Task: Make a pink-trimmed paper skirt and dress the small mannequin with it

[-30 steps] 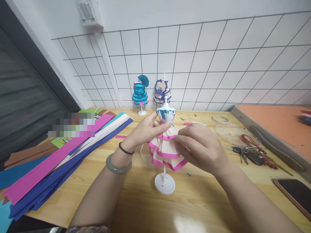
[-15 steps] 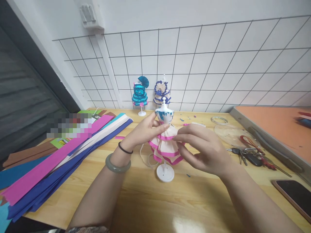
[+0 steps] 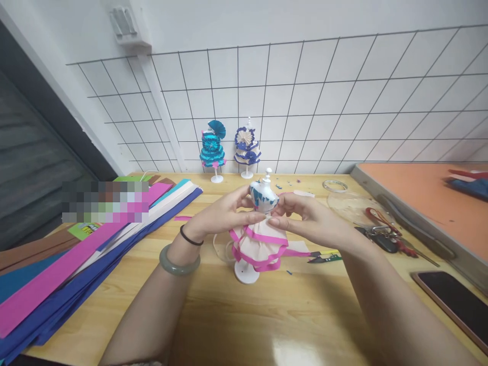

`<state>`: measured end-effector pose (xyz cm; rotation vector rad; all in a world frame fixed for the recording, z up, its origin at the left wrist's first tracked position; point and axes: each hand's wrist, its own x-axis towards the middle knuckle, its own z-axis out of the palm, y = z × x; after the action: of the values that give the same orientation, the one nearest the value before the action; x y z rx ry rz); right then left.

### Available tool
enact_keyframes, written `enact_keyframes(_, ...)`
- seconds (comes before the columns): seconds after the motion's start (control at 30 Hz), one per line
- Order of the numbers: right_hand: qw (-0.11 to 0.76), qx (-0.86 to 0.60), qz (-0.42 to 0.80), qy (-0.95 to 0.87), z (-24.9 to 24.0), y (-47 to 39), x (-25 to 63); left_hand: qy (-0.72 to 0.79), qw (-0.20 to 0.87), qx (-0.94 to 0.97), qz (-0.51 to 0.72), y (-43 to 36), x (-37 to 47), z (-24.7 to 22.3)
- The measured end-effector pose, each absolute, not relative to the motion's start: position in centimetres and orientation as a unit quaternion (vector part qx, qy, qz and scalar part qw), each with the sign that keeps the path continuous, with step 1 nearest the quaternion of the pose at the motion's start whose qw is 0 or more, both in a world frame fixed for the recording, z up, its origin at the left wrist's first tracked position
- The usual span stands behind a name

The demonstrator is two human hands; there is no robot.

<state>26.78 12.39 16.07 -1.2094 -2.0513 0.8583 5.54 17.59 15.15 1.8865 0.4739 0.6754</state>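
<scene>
Phone [image 3: 453,300] nearest you, flat on table [image 3: 229,315], approx. 4 o'clock of dress form [image 3: 264,197]. That form's mid-table in front of you, tilted, top leaning twd 1 o'clock; can't tell if its base [image 3: 247,273] touches wood. Your L hand [image 3: 224,211] is closed round its waist, thumb in front; your R hand [image 3: 316,218] grips opp. side, thumb at waist, fingers by bust. Form looks light & stiff, prob. smooth plastic, so could slip or tip. Pink-edged skirt [image 3: 263,241] looks soft, papery, easily creased/torn: best hold = waist or bare stem, w/ light thumbs, not ruffles. Scissors [image 3: 326,256] just beside skirt, 4 o'clock. Paper strips [image 3: 95,249] stacked at 9, keys [image 3: 385,241] at 3, tape roll [image 3: 335,186] at 2. Farther back, near wall, blue-trimmed form [image 3: 247,147] approx. 12, teal form [image 3: 212,147] at 11, both upright.
</scene>
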Motion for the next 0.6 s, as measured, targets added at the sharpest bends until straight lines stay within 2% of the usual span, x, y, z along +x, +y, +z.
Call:
enact_keyframes(0.13, 0.284, -0.466, 0.324, -0.773, 16.22, 12.18, 26.72, 0.185, 0.47, 0.814, 0.287, 17.4, 5.69, 15.67)
enact_keyframes(0.33, 0.275, -0.49, 0.317, -0.764, 16.35, 11.83, 26.5, 0.228, 0.316, 0.865, 0.318, 17.03, 5.74, 16.18)
enact_keyframes(0.6, 0.281, -0.506, 0.296, -0.76, 16.48, 11.65, 26.28, 0.238, 0.276, 0.869, 0.334, 17.02, 5.83, 15.9)
